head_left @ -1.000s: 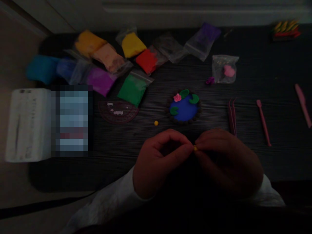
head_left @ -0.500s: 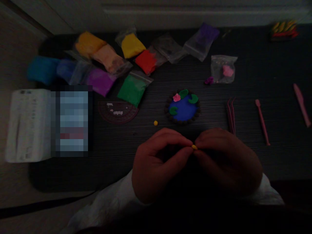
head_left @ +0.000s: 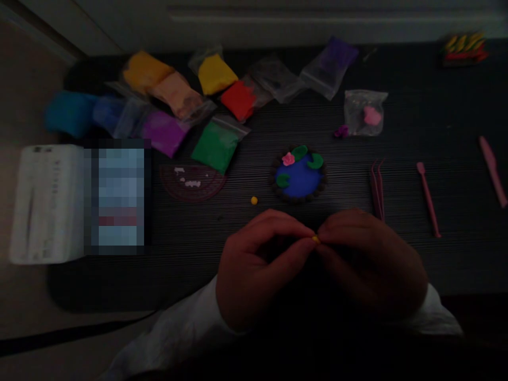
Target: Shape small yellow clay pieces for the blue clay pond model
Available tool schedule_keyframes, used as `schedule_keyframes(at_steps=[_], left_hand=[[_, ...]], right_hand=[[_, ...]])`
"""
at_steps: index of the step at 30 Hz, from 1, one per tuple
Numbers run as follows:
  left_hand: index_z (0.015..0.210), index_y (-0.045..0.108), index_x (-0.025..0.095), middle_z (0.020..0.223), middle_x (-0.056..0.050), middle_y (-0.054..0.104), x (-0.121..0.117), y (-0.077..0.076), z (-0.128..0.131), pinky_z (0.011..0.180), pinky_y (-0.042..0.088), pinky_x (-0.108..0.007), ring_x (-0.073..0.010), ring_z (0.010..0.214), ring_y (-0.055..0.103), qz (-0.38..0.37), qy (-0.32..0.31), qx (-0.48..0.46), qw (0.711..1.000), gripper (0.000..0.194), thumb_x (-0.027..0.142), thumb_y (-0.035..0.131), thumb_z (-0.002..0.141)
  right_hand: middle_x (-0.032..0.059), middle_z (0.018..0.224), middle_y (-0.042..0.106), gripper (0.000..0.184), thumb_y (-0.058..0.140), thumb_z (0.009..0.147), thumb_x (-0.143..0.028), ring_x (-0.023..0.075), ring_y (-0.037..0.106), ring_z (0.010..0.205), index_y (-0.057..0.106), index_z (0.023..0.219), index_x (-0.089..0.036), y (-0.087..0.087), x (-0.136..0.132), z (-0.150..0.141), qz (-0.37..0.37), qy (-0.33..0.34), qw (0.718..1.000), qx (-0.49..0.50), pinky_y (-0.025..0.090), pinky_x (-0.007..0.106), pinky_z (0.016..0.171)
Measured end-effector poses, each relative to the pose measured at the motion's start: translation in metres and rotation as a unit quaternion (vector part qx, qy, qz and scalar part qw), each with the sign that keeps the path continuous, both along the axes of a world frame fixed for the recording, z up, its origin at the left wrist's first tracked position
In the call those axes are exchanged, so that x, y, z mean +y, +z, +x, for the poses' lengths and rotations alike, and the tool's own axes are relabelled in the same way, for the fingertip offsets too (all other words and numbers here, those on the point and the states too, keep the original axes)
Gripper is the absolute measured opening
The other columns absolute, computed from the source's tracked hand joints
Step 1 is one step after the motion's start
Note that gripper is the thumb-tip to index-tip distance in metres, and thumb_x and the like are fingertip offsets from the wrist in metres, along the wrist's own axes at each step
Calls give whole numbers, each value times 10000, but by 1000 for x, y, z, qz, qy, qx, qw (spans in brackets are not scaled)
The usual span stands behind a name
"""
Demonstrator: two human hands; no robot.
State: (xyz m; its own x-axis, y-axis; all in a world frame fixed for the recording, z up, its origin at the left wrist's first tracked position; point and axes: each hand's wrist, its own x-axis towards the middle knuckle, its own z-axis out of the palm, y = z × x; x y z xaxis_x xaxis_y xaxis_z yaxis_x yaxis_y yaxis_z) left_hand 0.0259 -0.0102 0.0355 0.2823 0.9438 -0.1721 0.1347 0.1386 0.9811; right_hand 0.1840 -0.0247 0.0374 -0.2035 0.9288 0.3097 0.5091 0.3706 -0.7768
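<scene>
Between the fingertips of both hands is a small piece of yellow clay (head_left: 315,239), partly hidden by the fingers. My left hand (head_left: 262,270) pinches it from the left, thumb below and forefinger above. From the other side my right hand (head_left: 369,259) closes on the same piece. Just beyond them lies a round clay pond (head_left: 299,177) with a blue middle, a dark beaded rim, green lily pads (head_left: 315,161) and a pink flower (head_left: 288,159). A little yellow clay ball (head_left: 254,200) rests on the table left of the pond.
Bags of coloured clay, such as a green one (head_left: 216,145), spread over the back left. A clear half-round plate (head_left: 193,190) holds white bits. Pink tweezers (head_left: 377,190), a thin pink tool (head_left: 428,201) and a pink knife (head_left: 492,172) lie right. A white box (head_left: 47,206) stands left.
The yellow clay between the fingertips shows a little less now, more covered by the fingers. Both hands stay in nearly the same place.
</scene>
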Motion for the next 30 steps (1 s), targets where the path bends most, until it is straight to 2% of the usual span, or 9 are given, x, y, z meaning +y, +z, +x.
schedule_keyframes(at_steps=[7,11,13,15,17,18,20,25,30], left_hand=[[888,607,249,799,11,613,-2,-4,-1,648,429,-207,-109,736,545,-145,31,-159,976,151,220,539,756],[955,565,264,884,14,599,-3,-4,1,700,417,-212,-106,798,529,-143,6,-189,971,246,172,574,727],[950,563,259,895,13,584,-3,1,3,708,408,-215,-105,793,513,-104,-12,-160,982,273,147,598,704],[922,572,236,875,7,572,-4,7,6,709,405,-223,-109,776,500,-52,-24,-131,990,262,141,617,683],[906,576,218,857,0,563,-6,14,8,712,409,-232,-118,779,506,-9,-25,-119,992,253,135,624,672],[904,575,213,852,-2,561,-7,18,10,710,412,-233,-122,784,512,7,-23,-119,993,253,129,624,670],[902,576,214,853,-3,560,-11,24,12,710,417,-231,-126,797,524,29,-16,-121,992,253,116,618,673],[874,589,216,851,-5,563,-30,35,11,763,411,-242,-133,838,524,90,0,-123,988,241,94,618,668],[825,601,221,833,5,564,-60,45,7,758,410,-226,-121,827,524,137,13,-120,983,199,86,603,680]], right_hand=[[23,783,614,273,615,641,-50,139,571,753,557,874,-180,0,-4,3,-17,4,999,39,477,282,670],[13,774,589,244,597,661,-52,141,550,756,583,864,-186,-2,-6,5,-77,-18,976,204,451,291,680],[-5,720,557,129,586,697,-126,129,523,699,589,800,-203,-2,-6,3,-151,-35,928,340,437,290,643],[-25,671,514,37,590,708,-209,105,481,641,580,744,-213,-1,-6,-2,-235,-38,850,470,417,268,600],[-35,653,490,68,611,687,-264,89,457,617,573,713,-215,3,-7,-9,-295,-29,778,555,401,244,580],[-36,652,488,86,621,674,-277,86,456,618,571,706,-215,5,-9,-12,-309,-22,754,580,397,236,578],[-35,655,493,101,637,654,-278,85,464,629,572,698,-214,10,-13,-19,-314,-9,731,606,398,228,586],[-39,682,511,120,663,623,-242,77,485,654,579,704,-212,18,-30,-28,-287,7,730,620,396,213,620],[-33,686,502,106,657,629,-243,87,488,657,580,694,-210,27,-57,-33,-236,33,759,605,385,227,610]])
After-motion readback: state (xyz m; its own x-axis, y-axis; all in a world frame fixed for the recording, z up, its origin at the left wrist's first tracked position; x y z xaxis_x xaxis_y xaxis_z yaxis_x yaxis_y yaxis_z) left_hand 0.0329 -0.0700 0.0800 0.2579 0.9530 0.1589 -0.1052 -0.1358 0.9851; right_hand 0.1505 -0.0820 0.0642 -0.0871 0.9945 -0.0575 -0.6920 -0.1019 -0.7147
